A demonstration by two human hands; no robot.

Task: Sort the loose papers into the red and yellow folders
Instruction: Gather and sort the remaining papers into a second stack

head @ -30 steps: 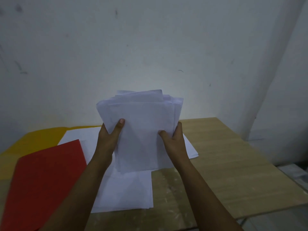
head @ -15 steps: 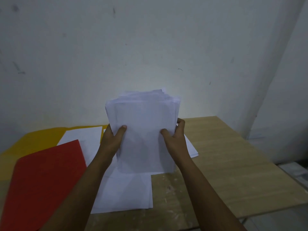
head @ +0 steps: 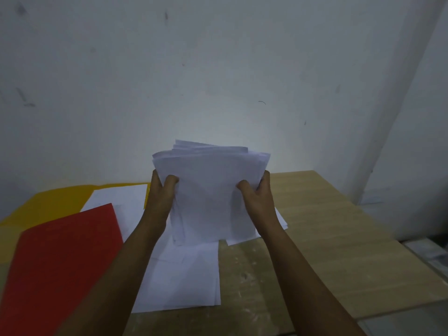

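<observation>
A pale wall [head: 218,69] rises right behind the wooden table [head: 339,238], closing off the far side. Taking the stack of papers [head: 211,190] I hold upright as the landmark: to its left lies the red folder [head: 63,263], flat on the table and running off the near left edge. Behind that, also left of the stack, is the yellow folder [head: 55,202], with a white sheet [head: 116,202] lying on it. Below and in front of the stack, more loose sheets [head: 184,275] are spread flat, and a few more poke out behind its right side. To the right of the stack the bare wood stretches to the table's right edge and near corner, giving open room. The stack's bottom edge rests on the sheets beneath it. My left hand [head: 161,197] grips its left side, thumb in front; my right hand [head: 257,197] grips its right side the same way.
</observation>
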